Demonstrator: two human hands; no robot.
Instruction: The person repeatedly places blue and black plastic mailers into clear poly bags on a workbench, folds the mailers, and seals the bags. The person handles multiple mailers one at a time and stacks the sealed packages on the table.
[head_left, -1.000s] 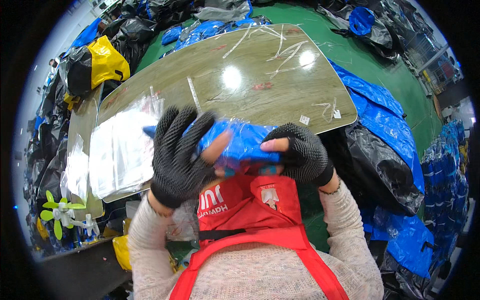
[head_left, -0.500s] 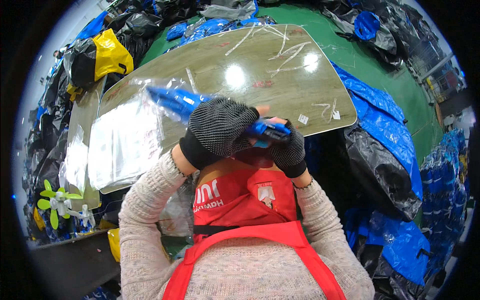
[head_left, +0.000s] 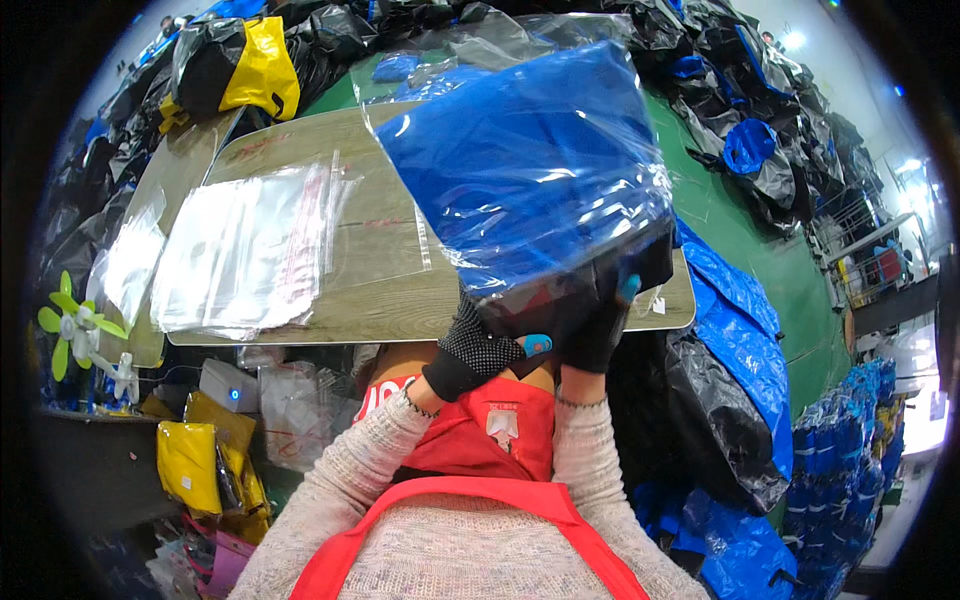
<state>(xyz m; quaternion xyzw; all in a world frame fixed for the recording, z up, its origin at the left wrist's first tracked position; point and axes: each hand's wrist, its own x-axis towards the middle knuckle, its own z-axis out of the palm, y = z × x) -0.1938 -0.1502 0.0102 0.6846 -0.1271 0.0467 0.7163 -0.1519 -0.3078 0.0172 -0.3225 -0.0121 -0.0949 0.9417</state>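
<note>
Both knit-gloved hands, left [head_left: 478, 345] and right [head_left: 598, 325], clamp the lower edge of a glossy clear bag [head_left: 525, 160] of folded blue fabric, held upright, broad face toward the camera.

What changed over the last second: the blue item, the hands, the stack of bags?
The blue folded garment in its clear bag went from bunched between the palms to raised flat before the camera. The left hand and right hand now grip its lower edge. The stack of clear bags and the table stayed put.
</note>
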